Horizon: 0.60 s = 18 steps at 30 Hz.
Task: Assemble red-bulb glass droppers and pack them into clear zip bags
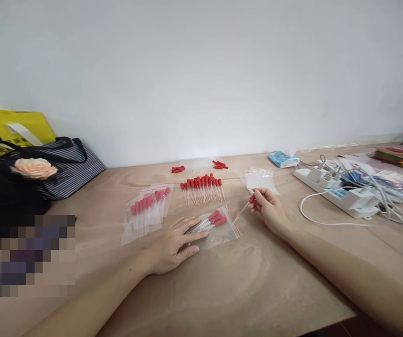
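My left hand [173,245] lies with its fingers spread over a clear zip bag [219,238], pressing it against the table. Inside this bag are several droppers with red rubber bulbs [216,217]. Between the thumb and fingers of my right hand [266,206] is another dropper [242,211], pinched at its red bulb. Its thin clear tube slants down to the left, with the tip near the bag's red-striped edge. Farther back, a row of loose droppers [203,182] lies bulbs away from me. To the left are overlapping filled bags [145,210].
Loose red bulbs [178,169] and clear tubes [201,164] lie at the back. Unfilled bags [261,179] sit behind my right hand. Farther right are a blue packet [283,159] and a power strip [338,194] with cables. Bags, including a striped one [68,168], stand at left.
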Motion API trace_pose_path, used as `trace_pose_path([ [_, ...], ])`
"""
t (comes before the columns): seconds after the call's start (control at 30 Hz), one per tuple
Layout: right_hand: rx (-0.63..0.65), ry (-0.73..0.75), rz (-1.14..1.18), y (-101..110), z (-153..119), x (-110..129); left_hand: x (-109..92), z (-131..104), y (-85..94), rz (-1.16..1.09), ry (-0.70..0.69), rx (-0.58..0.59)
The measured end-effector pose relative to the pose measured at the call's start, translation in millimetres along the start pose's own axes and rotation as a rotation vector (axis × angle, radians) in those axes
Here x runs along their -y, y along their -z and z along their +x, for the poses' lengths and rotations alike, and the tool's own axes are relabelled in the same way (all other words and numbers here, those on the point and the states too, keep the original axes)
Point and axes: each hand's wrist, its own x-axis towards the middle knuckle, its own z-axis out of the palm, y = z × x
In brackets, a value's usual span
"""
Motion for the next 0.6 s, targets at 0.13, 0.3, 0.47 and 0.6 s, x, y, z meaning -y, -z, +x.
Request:
trace_pose_path([
  [0.13, 0.108, -0.105, 0.016, -5.0, -14.1, -0.5, -0.8, -0.2, 0.1, 0.015, 0.003, 0.003],
  [0.3, 0.328, -0.141, -0.074, -8.7, -21.1, -0.7, 0.9, -0.9, -1.2, 0.006, -0.011, 0.005],
  [0.47, 0.477, -0.084, -0.285, -7.8, -21.2, -5.9, 0.8, -0.5, -0.8, 0.012, -0.026, 0.007],
  [0.6, 0.581, -0.04, -0.405, -8.9, -20.9, -4.1, -1.3, 0.6, -0.1, 0.022, -0.038, 0.003],
])
